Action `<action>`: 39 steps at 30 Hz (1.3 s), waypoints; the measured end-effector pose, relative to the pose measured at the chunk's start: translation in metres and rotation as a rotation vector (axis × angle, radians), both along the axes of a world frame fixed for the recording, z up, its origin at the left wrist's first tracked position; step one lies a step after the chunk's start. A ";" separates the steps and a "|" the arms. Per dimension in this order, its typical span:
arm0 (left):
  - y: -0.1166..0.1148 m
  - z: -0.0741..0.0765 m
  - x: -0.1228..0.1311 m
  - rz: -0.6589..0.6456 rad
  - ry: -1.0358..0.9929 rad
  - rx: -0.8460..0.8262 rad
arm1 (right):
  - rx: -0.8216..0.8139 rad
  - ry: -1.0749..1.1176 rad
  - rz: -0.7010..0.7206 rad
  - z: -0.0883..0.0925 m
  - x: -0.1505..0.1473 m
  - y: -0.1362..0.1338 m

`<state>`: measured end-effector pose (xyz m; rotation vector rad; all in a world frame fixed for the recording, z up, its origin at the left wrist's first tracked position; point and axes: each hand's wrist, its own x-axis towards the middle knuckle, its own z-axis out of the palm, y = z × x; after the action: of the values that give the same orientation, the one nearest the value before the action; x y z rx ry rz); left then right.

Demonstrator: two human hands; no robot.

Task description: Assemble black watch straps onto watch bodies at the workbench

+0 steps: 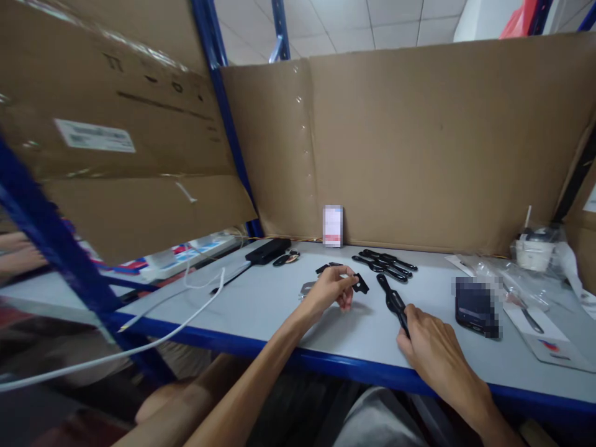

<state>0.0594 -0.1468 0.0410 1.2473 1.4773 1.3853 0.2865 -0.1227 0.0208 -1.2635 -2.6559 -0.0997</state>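
My left hand (331, 287) pinches a small flat black plate (361, 284) with a hole in it, a little above the tabletop. In my right hand (433, 341), closed around its near end, is a long black handle-shaped part (395, 302) with a wider middle. Its far end points away from me, and the plate is apart from it, to its left. Behind my left hand lie flat black pieces (323, 269), partly covered by the fingers. A grey metal piece (307, 287) rests beside my left wrist. Several similar black handle-shaped parts (385, 266) lie in a group farther back.
A phone (333, 226) leans on the cardboard wall (419, 149); a dark device (475, 307) lies right, near packaging (542, 338) and a bagged cup (534, 253). Left are a black box (269, 251), keys (285, 258) and a white cable (181, 326). A blue edge (354, 366) borders the table.
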 end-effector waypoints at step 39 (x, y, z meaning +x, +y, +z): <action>-0.007 -0.001 0.032 -0.017 -0.298 0.089 | -1.158 1.345 0.348 -0.006 0.004 -0.007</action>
<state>0.0910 -0.1539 0.0403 1.0501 1.2094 1.5640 0.2903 -0.1299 0.0146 -0.5067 -1.4804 1.7799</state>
